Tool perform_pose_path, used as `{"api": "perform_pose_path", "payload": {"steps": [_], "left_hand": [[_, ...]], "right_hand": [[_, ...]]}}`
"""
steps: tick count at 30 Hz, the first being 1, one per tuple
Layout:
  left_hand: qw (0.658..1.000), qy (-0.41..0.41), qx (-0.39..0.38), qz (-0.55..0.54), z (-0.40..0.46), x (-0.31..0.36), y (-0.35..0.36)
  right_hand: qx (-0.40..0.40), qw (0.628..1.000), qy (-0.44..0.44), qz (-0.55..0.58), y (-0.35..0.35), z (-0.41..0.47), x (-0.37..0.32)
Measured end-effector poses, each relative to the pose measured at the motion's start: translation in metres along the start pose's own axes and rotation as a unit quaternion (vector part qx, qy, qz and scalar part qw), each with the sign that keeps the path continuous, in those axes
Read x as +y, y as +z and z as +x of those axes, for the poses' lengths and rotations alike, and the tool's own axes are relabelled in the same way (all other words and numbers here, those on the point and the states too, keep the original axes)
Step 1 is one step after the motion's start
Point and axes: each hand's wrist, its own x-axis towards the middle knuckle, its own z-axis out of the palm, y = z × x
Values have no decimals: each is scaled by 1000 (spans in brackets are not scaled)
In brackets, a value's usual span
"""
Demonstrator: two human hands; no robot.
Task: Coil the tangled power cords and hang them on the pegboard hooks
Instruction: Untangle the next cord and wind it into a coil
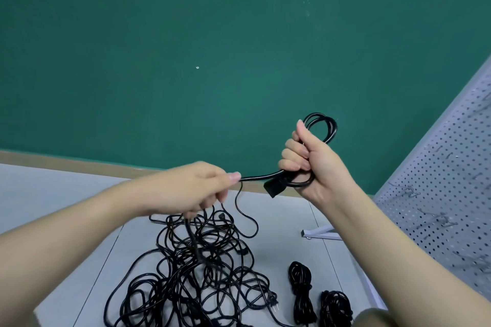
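above the tangled pile of cords [196, 271] on the grey tabletop [66, 194], both hands are raised and working one black cord [261, 176]. the step in hand appears to be the coiling of a single cord drawn from the pile; no cord is seen on the pegboard [449, 194] yet.

the right hand [309, 159], up and to the right of the pile, is fisted around a few gathered loops [322, 125], thumb upright; the loops rise above the fist and a black connector [275, 188] hangs just below it. the left hand [196, 188], directly above the pile, pinches the same cord between thumb and fingers, with the cord stretched nearly level between the two hands. below the left hand the cord drops back into the pile, though motion blur hides its exact path.

to the right of the pile lie two finished bundles [301, 292], side by side on the tabletop. further right of the pile stands the pegboard, tilted in view, with wire hooks [407, 190] on its face.

judgement: the next move calls for the left hand to feed another length up to the right fist as a fresh loop. snagging within the pile is the likely hindrance.
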Motion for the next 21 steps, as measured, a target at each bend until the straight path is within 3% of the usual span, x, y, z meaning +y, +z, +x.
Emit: {"api": "perform_pose_path", "payload": {"steps": [4,9,12,16,21], "left_hand": [[986,-3,21,166,-4,-4,-25],[969,71,89,218,-10,8,-39],[966,144,110,186,-13,15,-33],[970,189,76,129,-16,23,-19],[962,239,127,39,-7,21,-5]], "right_hand": [[25,998,-7,-51,-1,-2,2],[57,988,-59,-131,8,-5,0],[44,969,-85,-230,11,-8,0],[-27,930,-48,-363,14,-13,10],[-172,901,18,-398,12,-17,20]]}}
